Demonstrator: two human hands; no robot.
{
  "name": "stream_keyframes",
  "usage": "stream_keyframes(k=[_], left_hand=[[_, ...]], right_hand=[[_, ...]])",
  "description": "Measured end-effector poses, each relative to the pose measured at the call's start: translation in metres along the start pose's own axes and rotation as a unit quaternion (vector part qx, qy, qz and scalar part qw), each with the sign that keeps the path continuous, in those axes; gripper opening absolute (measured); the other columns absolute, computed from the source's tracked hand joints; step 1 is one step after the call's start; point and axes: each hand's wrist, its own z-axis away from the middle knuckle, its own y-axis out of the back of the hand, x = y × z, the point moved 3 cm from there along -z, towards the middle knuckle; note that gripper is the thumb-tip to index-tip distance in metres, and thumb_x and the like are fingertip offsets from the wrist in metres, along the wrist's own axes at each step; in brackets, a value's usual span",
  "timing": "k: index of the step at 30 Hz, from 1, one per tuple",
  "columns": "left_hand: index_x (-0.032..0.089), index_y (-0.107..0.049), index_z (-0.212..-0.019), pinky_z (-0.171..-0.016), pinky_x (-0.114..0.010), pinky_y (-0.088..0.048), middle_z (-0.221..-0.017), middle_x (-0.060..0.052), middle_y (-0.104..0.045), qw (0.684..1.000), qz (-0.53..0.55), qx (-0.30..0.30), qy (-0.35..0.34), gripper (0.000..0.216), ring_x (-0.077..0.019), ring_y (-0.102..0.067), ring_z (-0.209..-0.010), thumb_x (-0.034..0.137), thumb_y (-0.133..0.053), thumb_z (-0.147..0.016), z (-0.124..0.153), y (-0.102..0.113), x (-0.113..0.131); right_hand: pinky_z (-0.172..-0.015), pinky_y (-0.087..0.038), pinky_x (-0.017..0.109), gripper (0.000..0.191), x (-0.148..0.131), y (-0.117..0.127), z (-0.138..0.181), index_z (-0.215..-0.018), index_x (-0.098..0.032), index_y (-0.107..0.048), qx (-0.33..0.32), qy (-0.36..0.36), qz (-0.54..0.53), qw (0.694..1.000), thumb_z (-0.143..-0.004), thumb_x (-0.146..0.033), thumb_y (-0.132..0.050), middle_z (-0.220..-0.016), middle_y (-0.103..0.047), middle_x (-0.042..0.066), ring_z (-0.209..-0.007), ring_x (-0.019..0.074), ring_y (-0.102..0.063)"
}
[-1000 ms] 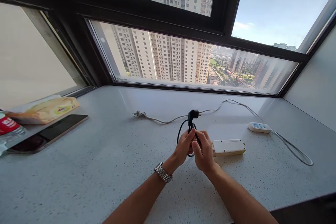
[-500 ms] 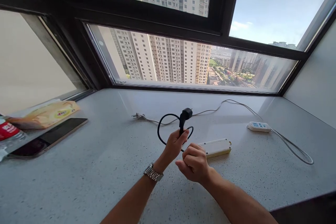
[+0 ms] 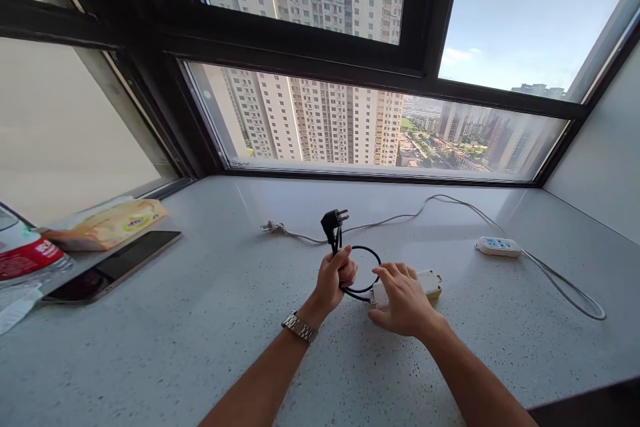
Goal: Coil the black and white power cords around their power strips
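Note:
My left hand (image 3: 335, 277), with a metal watch on its wrist, is closed round a black cable (image 3: 367, 252) just below its black plug (image 3: 332, 219), which points up. The cable loops down to a cream and yellow power strip (image 3: 431, 282) lying on the speckled white counter (image 3: 200, 320). My right hand (image 3: 404, 299) lies over the left end of that strip, fingers curled on it.
A white power strip (image 3: 497, 246) with a grey cord (image 3: 560, 280) and loose plug (image 3: 273, 227) lies behind. At the left are a phone (image 3: 113, 267), a yellow packet (image 3: 107, 225) and a bottle (image 3: 25, 257). A window rises behind the counter.
My left hand has kept hold of the black cable, whose loop has shrunk. My right hand has moved from beside the cable down onto the cream strip, which has shifted left.

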Motion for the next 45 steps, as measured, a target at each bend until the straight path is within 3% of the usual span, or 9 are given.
stream_keyframes(k=[9,14,20,24,29,36,38,41,45], left_hand=[[0.021,-0.012,-0.054,-0.033,-0.017,-0.016,-0.043,0.009,-0.011,0.986,0.144,0.065,0.059,0.064,-0.0046,-0.015,-0.036,0.054,-0.063,-0.073,-0.005,0.006,0.001],[0.022,-0.027,-0.056,-0.033,-0.017,-0.029,-0.041,0.012,-0.021,0.975,-0.002,0.148,0.166,0.053,-0.0044,-0.025,-0.033,0.054,-0.066,-0.072,-0.01,0.021,-0.002],[0.022,-0.036,-0.056,-0.038,-0.025,-0.037,-0.039,0.008,-0.034,0.944,-0.263,0.072,0.187,0.048,-0.0111,-0.039,-0.033,0.057,-0.067,-0.065,-0.01,0.026,-0.012],[0.021,-0.045,-0.057,-0.051,-0.028,-0.039,-0.049,-0.002,-0.051,0.873,-0.478,0.054,0.087,0.042,-0.0233,-0.058,-0.055,0.057,-0.065,-0.066,-0.01,0.025,-0.008],[0.02,-0.056,-0.073,-0.081,-0.036,-0.041,-0.09,-0.014,-0.064,0.768,-0.636,0.059,-0.041,0.035,-0.032,-0.057,-0.098,0.054,-0.051,-0.077,-0.011,0.024,-0.007],[0.02,-0.057,-0.068,-0.073,-0.032,-0.041,-0.076,-0.006,-0.06,0.893,-0.428,0.129,-0.048,0.031,-0.0228,-0.054,-0.078,0.05,-0.051,-0.074,-0.022,0.036,-0.009],[0.021,-0.051,-0.059,-0.063,-0.028,-0.039,-0.062,-0.002,-0.052,0.922,-0.355,0.146,-0.052,0.033,-0.0177,-0.048,-0.064,0.05,-0.051,-0.073,-0.024,0.039,-0.004],[0.021,-0.046,-0.054,-0.053,-0.025,-0.034,-0.055,0.001,-0.043,0.934,-0.319,0.157,-0.04,0.036,-0.0135,-0.04,-0.053,0.051,-0.048,-0.073,-0.024,0.047,0.005],[0.02,-0.048,-0.056,-0.046,-0.023,-0.029,-0.052,0.004,-0.041,0.942,-0.287,0.169,-0.035,0.031,-0.0113,-0.035,-0.048,0.047,-0.055,-0.069,-0.028,0.058,0.016]], right_hand=[[-0.089,-0.039,0.042,0.04,0.027,0.028,0.008,-0.096,-0.015,-0.064,-0.198,-0.019,0.156,0.967,-0.064,-0.037,-0.074,-0.099,-0.064,0.011,-0.095,0.0279,-0.056],[-0.094,-0.034,0.047,0.036,0.003,0.057,-0.005,-0.097,-0.016,-0.066,-0.114,0.056,0.217,0.968,-0.065,-0.029,-0.078,-0.097,-0.065,0.012,-0.095,0.0297,-0.056],[-0.101,-0.026,0.05,0.04,-0.019,0.059,-0.032,-0.099,-0.017,-0.067,-0.058,0.249,0.26,0.931,-0.062,-0.017,-0.08,-0.099,-0.065,0.012,-0.102,0.0311,-0.052],[-0.099,-0.032,0.045,0.051,-0.002,0.026,-0.048,-0.106,-0.016,-0.067,-0.099,0.298,0.23,0.921,-0.059,-0.026,-0.085,-0.113,-0.063,0.013,-0.11,0.0312,-0.049],[-0.092,-0.04,0.042,0.078,0.019,0.011,-0.05,-0.13,-0.02,-0.054,-0.153,0.221,0.204,0.941,-0.061,-0.037,-0.085,-0.122,-0.059,0.014,-0.112,0.0309,-0.05],[-0.09,-0.042,0.04,0.032,-0.038,0.011,-0.032,-0.113,-0.022,-0.065,-0.107,0.172,0.055,0.978,-0.09,-0.041,-0.055,-0.117,-0.064,0.008,-0.109,0.0251,-0.055],[-0.093,-0.041,0.044,0.039,-0.053,-0.006,-0.03,-0.112,-0.017,-0.064,-0.079,0.154,0.071,0.982,-0.089,-0.047,-0.054,-0.115,-0.064,0.012,-0.11,0.028,-0.053],[-0.097,-0.038,0.05,0.063,-0.061,-0.034,-0.031,-0.129,-0.015,-0.052,-0.049,0.139,0.091,0.985,-0.083,-0.059,-0.056,-0.131,-0.053,0.017,-0.121,0.0336,-0.045],[-0.09,-0.043,0.046,0.042,-0.056,-0.051,-0.035,-0.12,-0.021,-0.057,-0.047,0.101,0.091,0.99,-0.091,-0.05,-0.047,-0.128,-0.054,0.013,-0.113,0.0296,-0.05]])
